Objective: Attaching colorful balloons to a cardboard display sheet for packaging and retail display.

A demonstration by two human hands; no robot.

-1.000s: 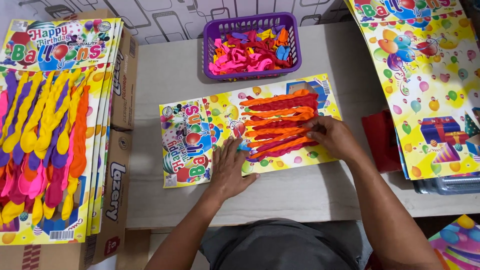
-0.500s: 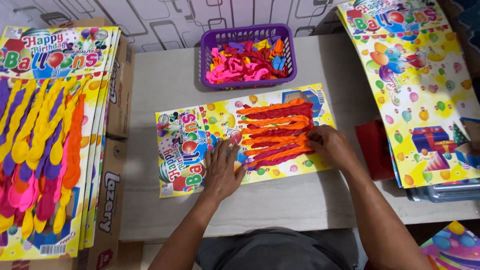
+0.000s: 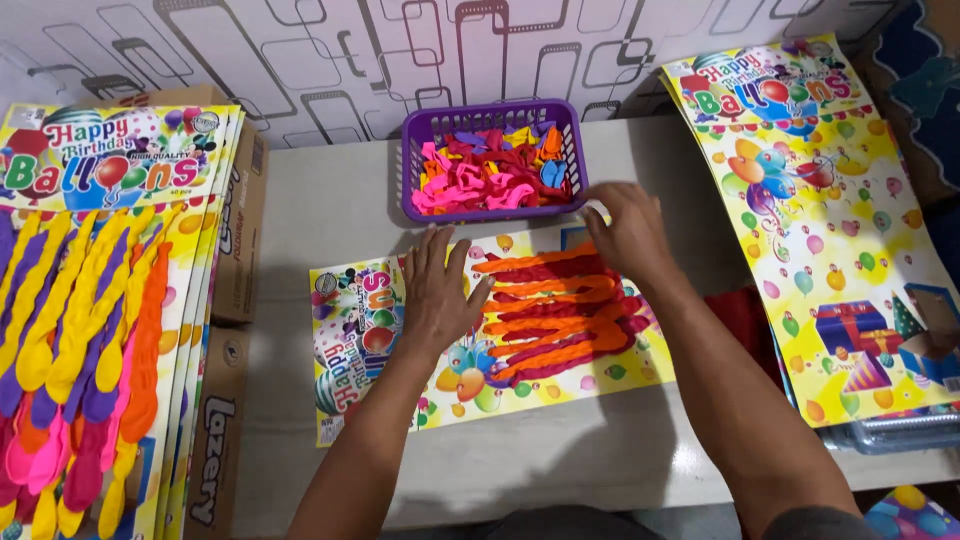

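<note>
- Under the left hand (image 3: 437, 297), a printed card (image 3: 400, 385) is pressed flat on the table (image 3: 560, 460); the fingers are spread, with nothing gripped.
- Just right of that palm, rows of red and orange balloons (image 3: 555, 320) are seen lying across the card.
- Since half a second ago, the right hand (image 3: 627, 228) has been lifted off those rows and moved up to the purple basket (image 3: 420, 205); its fingers are loosely apart and nothing is held.
- Beyond its fingertips, loose balloons (image 3: 495, 170) are heaped in the basket, so another balloon appears to be sought.
- Left of the left hand, filled cards (image 3: 90, 330) are stacked; right of the right arm, blank cards (image 3: 830, 230) are laid.
</note>
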